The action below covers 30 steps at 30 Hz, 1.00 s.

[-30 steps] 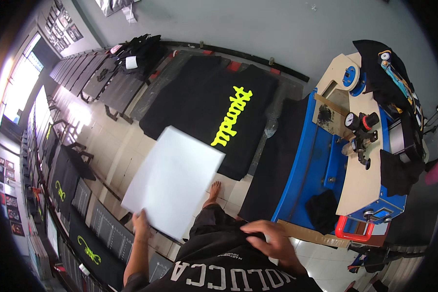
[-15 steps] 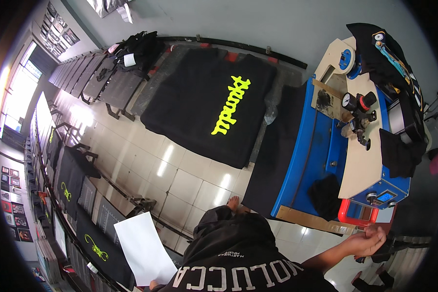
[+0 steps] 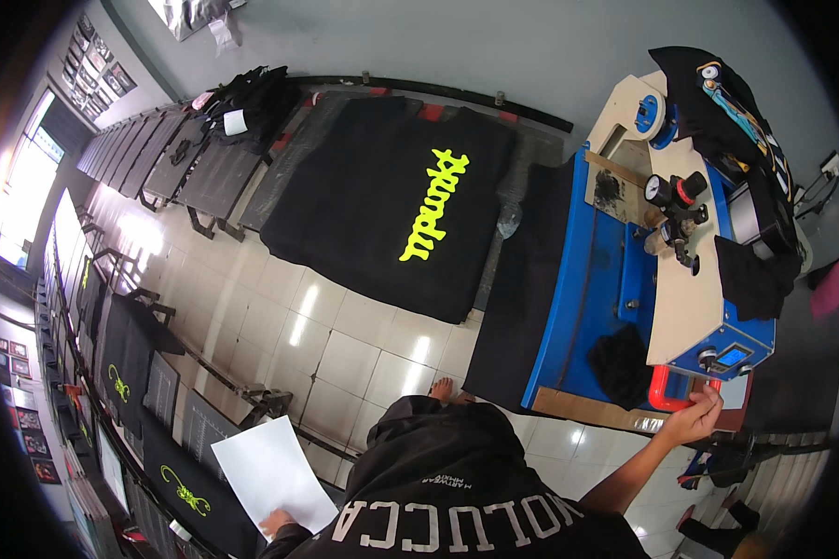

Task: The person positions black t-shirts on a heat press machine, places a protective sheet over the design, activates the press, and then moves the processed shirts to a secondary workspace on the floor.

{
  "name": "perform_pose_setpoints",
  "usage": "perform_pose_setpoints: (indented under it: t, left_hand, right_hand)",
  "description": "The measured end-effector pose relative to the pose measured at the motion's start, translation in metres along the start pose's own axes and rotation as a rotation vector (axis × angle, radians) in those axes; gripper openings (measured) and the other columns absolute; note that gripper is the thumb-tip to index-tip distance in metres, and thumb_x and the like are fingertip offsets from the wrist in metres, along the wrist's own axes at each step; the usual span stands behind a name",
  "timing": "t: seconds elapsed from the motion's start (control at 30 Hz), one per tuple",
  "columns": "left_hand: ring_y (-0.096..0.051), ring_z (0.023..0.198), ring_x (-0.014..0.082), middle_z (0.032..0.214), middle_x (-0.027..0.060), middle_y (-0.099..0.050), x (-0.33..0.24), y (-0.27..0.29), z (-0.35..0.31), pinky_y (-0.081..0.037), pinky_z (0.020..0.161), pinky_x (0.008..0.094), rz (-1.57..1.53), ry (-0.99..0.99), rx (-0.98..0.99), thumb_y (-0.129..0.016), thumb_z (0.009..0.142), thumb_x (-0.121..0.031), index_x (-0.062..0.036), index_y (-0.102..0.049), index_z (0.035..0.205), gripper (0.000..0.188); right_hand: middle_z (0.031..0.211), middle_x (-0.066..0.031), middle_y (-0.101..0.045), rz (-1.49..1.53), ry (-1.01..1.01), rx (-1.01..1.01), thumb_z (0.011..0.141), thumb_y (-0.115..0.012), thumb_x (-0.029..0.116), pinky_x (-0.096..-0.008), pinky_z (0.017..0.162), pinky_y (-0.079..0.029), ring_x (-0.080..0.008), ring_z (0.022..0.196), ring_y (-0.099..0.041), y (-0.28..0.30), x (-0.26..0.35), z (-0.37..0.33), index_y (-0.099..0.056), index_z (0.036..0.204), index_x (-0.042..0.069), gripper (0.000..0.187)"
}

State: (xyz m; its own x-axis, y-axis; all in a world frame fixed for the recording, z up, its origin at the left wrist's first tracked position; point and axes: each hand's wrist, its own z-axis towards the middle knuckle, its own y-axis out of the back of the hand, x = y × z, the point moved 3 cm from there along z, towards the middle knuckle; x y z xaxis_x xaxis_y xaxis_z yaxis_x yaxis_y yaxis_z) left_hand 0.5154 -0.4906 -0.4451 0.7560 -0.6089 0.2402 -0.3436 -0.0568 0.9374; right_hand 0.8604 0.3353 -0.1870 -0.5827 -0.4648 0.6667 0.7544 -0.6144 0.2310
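Grey wall [image 3: 419, 37] backs the room. Left hand [image 3: 277, 523] pinches a white sheet [image 3: 275, 466] by its lower edge, likely keeping its face clear; a black garment [image 3: 354, 196] lies spread between the bench's [image 3: 536, 149] side edges; right hand [image 3: 694, 419] overlaps the press's [image 3: 598, 279] red handle [image 3: 658, 389], its grip unclear.

A grey wall [image 3: 401, 42] runs behind a row of dark worktops [image 3: 216, 179], with a bright window [image 3: 30, 191] at far left and streaks of reflected light [image 3: 302, 312] on the pale tiled floor [image 3: 354, 359].
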Motion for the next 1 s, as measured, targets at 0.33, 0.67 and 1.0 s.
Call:
perform_pose_setpoints:
  t: [0.33, 0.67, 1.0]
  left_hand:
    - [-0.057, 0.112, 0.0420, 0.131, 0.0236, -0.051, -0.038, 0.024, 0.024, -0.048, 0.089, 0.0542, -0.080, -0.016, -0.752, -0.040, 0.098, -0.044, -0.0039, -0.043, 0.138, 0.057]
    - [-0.048, 0.122, 0.0408, 0.136, 0.0205, -0.049, -0.124, 0.056, 0.003, -0.039, 0.100, 0.0536, -0.326, -0.021, -0.513, -0.044, 0.098, -0.044, -0.0053, -0.049, 0.134, 0.053]
    - [-0.047, 0.126, 0.0354, 0.136, 0.0203, -0.048, -0.304, 0.378, -0.323, -0.039, 0.105, 0.0454, -1.264, -1.607, -1.027, -0.044, 0.099, -0.028, 0.0011, -0.052, 0.121, 0.037]
  right_hand:
    - [0.074, -0.0059, -0.061, -0.054, -0.033, -0.009, 0.098, -0.044, 0.014, -0.0292, 0.059, -0.044, -0.0141, 0.061, -0.053, -0.007, -0.002, 0.002, -0.065, 0.088, -0.003, 0.028]
    - [0.083, -0.0074, -0.064, -0.025, -0.030, -0.062, 0.098, -0.042, 0.016, -0.0269, 0.056, -0.041, -0.0131, 0.061, -0.048, -0.007, 0.022, 0.001, -0.064, 0.090, -0.004, 0.031]
    - [0.072, -0.0059, -0.062, 0.094, 0.059, 0.015, 0.089, -0.043, 0.012, -0.0280, 0.053, -0.044, -0.0138, 0.057, -0.053, -0.006, -0.007, 0.005, -0.064, 0.081, -0.001, 0.026]
